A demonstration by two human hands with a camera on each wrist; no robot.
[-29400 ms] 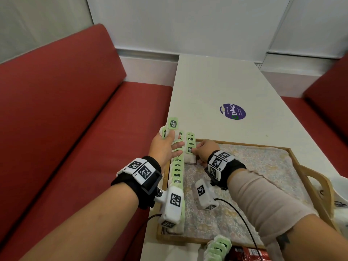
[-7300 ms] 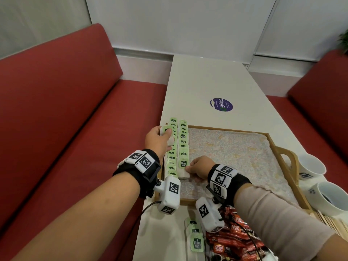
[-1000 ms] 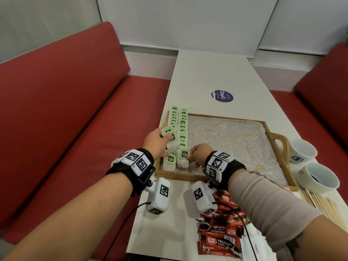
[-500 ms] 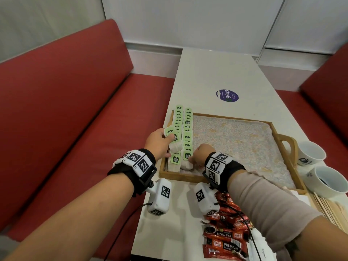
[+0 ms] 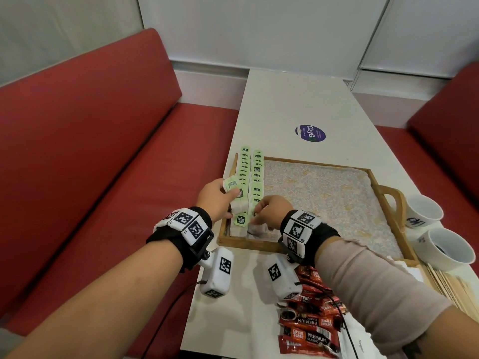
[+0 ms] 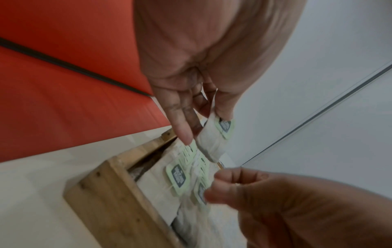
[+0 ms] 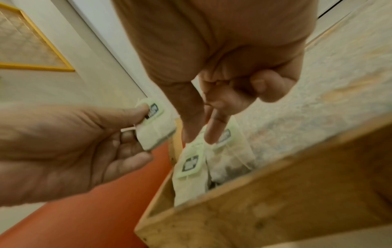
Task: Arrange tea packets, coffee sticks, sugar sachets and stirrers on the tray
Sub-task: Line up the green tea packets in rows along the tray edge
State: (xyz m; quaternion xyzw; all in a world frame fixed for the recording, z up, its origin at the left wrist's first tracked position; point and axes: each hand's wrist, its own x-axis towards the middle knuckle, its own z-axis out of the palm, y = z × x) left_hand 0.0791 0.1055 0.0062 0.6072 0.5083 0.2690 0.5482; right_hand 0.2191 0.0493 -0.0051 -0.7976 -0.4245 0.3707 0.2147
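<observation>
- Step, as I read it: finishing the tea rows at the left end of the tray point(image 5: 261, 246); the near-end slots are the ones being filled.
- Left hand point(image 5: 215, 199): thumb and fingers clamped on a small stack of tea packets point(image 5: 237, 196), held just above the left row point(image 5: 243, 168).
- Right hand point(image 5: 270, 212): fingers curled, tips pressing the nearest packet of the right row point(image 5: 256, 177) at the tray's near-left corner; whether it's pinched or only pressed down, can't tell.
- To do it well: feed one packet at a time, tag up, overlapping the previous one; keep the right fingertips on the row so it doesn't slide.
- Materials: packets are soft white paper pouches with stiff pale-green tags on strings, light and easily snagged; tray is raw wood with raised rim and a floral liner.
- Coffee sticks point(image 5: 308, 330) (glossy red foil) and wooden stirrers point(image 5: 451, 286) lie on the surface, not yet on the tray.
</observation>
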